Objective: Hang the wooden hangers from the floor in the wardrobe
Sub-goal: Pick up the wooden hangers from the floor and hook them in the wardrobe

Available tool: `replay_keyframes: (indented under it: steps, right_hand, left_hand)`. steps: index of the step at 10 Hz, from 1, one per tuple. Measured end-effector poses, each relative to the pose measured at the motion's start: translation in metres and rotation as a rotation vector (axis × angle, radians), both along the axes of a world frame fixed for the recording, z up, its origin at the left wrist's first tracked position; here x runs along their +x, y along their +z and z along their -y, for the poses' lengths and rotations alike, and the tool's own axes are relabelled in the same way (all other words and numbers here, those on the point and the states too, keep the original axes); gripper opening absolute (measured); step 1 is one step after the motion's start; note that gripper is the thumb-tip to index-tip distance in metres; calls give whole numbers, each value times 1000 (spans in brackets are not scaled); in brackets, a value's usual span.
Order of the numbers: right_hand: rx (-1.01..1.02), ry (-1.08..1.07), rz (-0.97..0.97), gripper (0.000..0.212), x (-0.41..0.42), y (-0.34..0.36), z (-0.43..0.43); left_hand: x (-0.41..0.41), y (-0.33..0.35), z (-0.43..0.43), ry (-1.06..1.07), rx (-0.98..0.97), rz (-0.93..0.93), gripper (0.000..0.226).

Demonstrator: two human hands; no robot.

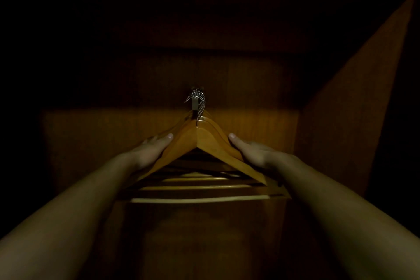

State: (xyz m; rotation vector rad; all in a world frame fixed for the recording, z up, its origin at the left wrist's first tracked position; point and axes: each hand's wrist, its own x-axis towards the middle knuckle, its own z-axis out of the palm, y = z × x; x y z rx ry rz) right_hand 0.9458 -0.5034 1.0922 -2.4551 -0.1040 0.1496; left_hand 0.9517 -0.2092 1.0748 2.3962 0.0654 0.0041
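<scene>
The wardrobe (354, 98) fills the whole frame, its inside dark brown wood, with most of the upper half lost in shadow. A band of warm light falls across the back panel (102, 143) in the middle of the frame. A slanting lit wedge runs up the side wall (363, 70) on the right. Two bare forearms reach in from the lower corners, the left one (68, 211) and the right one (341, 207), and meet at the centre.

Between them hang the wooden hangers (204, 141), a tight stack seen end-on, so their shoulders form one peak. Their lower bars (197, 200) fan out as pale stripes below. The left grip (152, 150) holds the stack's left slope, thumb laid straight along the front face, the other fingers reaching behind and out of sight. The right grip (250, 152) mirrors it on the right slope, thumb forward, fingers hidden behind the wood. The metal hooks (198, 100) bunch together just above the peak, around a small grey fitting (194, 104) too dim to make out.
</scene>
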Motion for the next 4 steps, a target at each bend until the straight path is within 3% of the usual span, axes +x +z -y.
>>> replay_keyframes:
  steps: [1,2,4]
  right_hand:
    - [12,-30,4,96,1,-1,-1]
    - [-14,-72,9,90,-1,-1,3]
    - [-117,-81,114,86,-15,15,2]
  left_hand:
    - [-2,2,-4,6,-38,-20,121]
    - [-6,8,-2,-40,4,-24,95]
    - [-9,16,-8,-63,55,7,82]
